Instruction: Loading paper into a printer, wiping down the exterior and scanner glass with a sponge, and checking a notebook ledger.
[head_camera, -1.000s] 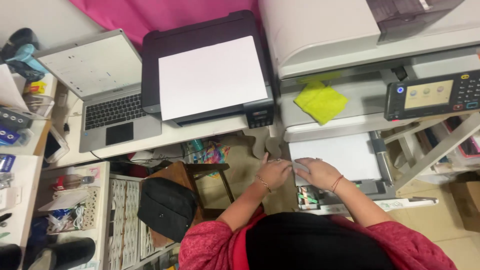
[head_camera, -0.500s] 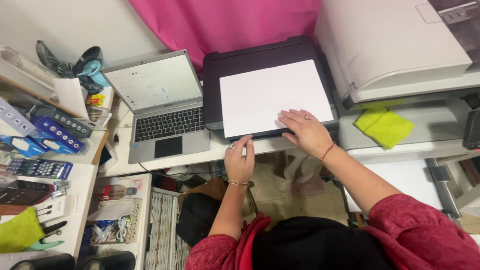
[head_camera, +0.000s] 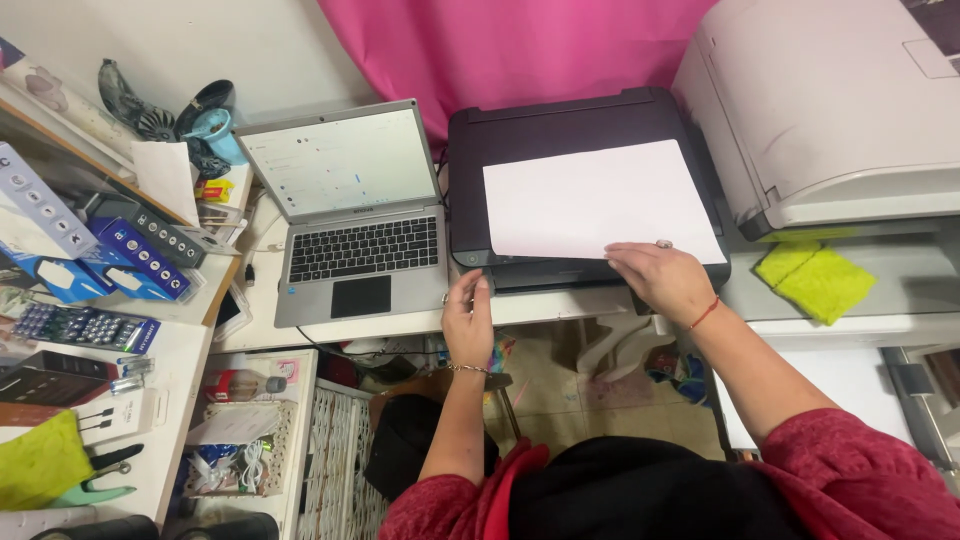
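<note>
Down at the near edge, red knit sleeves reach forward over the white worktop. The left hand rests at the front left corner of the black printer, fingers loosely curled, fingertips touching the front panel, nothing held in its grip. The right hand lies flat, fingers spread, pressing the near right corner of the white sheet of paper; that grip is wide open, a palm-down hold and no pinch. The sheet lies flat on the printer's matte lid, thin and smooth, its far corners free. My worry: with only one corner pinned, a sideways push could skew the sheet or crease it, and the slick lid gives little friction, so it could slide off toward the gap at the right. Just left sits the silver laptop, lid open, screen lit, hard metal-look shell. Right, a soft yellow-green cloth lies crumpled under the big grey glossy-plastic copier. Behind, a pink fabric curtain hangs in folds.
</note>
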